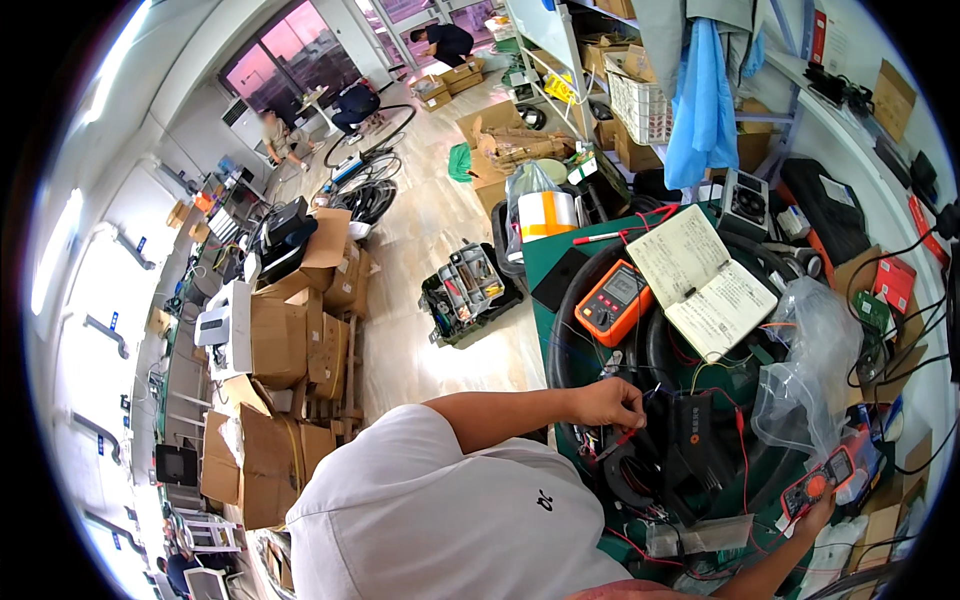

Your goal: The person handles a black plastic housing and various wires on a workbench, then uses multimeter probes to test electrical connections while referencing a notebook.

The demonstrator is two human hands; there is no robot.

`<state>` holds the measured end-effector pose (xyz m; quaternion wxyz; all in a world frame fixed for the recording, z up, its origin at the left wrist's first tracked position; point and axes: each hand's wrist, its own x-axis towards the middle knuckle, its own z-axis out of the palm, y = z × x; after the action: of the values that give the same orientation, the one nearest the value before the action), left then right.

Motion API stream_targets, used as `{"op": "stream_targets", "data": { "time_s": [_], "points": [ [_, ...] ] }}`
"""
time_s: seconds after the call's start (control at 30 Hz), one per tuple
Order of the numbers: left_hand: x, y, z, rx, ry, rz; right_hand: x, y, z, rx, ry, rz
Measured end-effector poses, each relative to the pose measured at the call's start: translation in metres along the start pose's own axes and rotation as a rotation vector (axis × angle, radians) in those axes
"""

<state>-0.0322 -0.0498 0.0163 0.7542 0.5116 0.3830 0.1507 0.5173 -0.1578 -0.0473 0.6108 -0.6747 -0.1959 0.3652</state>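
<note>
My left hand (608,404) is closed in a pinch over the left part of the green table, with a red test lead (626,437) at its fingertips; its tip is too small to make out. My right hand (812,514) grips a red handheld multimeter (818,484) at the table's right side, a finger at its dial. Between my hands lies a black box-shaped device (700,440) with thin wires at its top. A red clip lead (741,420) runs down beside it. Beyond my left hand, an orange meter (613,303) with a grey screen rests on coiled thick black cable (575,345).
An open notebook (705,285) lies at the table's far side. Clear plastic bags (812,360) and loose black cables crowd the right. An open toolbox (468,290) stands on the floor, cardboard boxes (278,340) at left. Other people (445,42) are at the far end.
</note>
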Motion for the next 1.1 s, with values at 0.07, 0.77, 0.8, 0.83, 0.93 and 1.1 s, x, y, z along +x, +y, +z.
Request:
{"op": "stream_targets", "data": {
  "time_s": [0.07, 0.77, 0.8, 0.83, 0.93, 1.1],
  "points": [
    [-0.001, 0.0, 0.002, -0.005, 0.004, -0.002, 0.003, 0.007, -0.017, 0.286, -0.027, 0.138],
    [0.005, 0.011, 0.017, 0.044, 0.137, -0.08, -0.037, 0.02, 0.001, 0.709, -0.008, 0.13],
    [0.005, 0.012, 0.018, 0.043, 0.139, -0.084, -0.036, 0.019, 0.003, 0.688, -0.002, 0.14],
    [0.005, 0.013, 0.018, 0.042, 0.141, -0.088, -0.033, 0.018, 0.004, 0.667, 0.002, 0.151],
    [0.003, 0.011, 0.018, 0.046, 0.16, -0.092, -0.033, 0.017, 0.01, 0.592, -0.007, 0.192],
    [0.003, 0.008, 0.016, 0.073, 0.148, -0.072, -0.024, 0.02, 0.009, 0.377, 0.046, 0.201]
  ]
}}
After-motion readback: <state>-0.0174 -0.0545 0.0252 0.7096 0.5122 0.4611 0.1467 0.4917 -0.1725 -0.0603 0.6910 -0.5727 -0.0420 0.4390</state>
